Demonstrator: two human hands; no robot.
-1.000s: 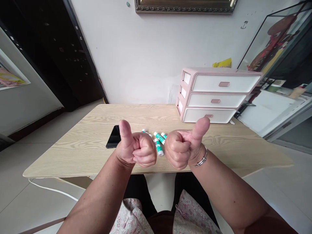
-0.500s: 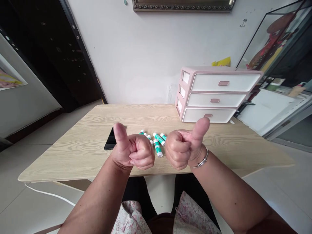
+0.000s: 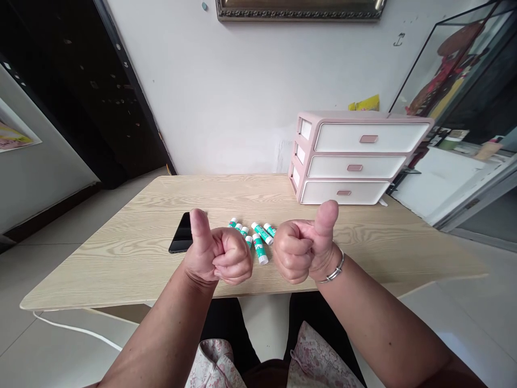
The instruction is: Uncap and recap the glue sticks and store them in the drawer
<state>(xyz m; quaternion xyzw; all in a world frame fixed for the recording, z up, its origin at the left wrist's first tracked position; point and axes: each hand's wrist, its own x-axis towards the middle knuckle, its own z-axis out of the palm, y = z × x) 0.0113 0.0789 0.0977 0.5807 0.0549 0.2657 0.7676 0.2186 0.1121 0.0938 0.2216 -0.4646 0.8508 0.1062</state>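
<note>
Above the near part of the table, my left hand [image 3: 220,253] is curled into a fist with its thumb pointing up. Mirroring it, my right hand [image 3: 301,248] is a fist with a raised thumb, and a silver bangle circles that wrist. Nothing shows in either hand. Between and behind the fists lie several green-and-white glue sticks [image 3: 260,249] on the wooden table [image 3: 121,253]; my hands partly cover some of them. A black phone [image 3: 180,234] rests to the left, partly hidden behind my left hand.
A pink drawer unit [image 3: 351,167] with three white drawers stands at the table's back right, against the wall. On top of it is a yellow packet [image 3: 365,103]. A white cable [image 3: 76,327] hangs below the table's left front edge.
Both fists hold the same thumbs-up shape, and the right thumb has shifted slightly left. The whole view has moved a little; the glue sticks and phone lie as before.
</note>
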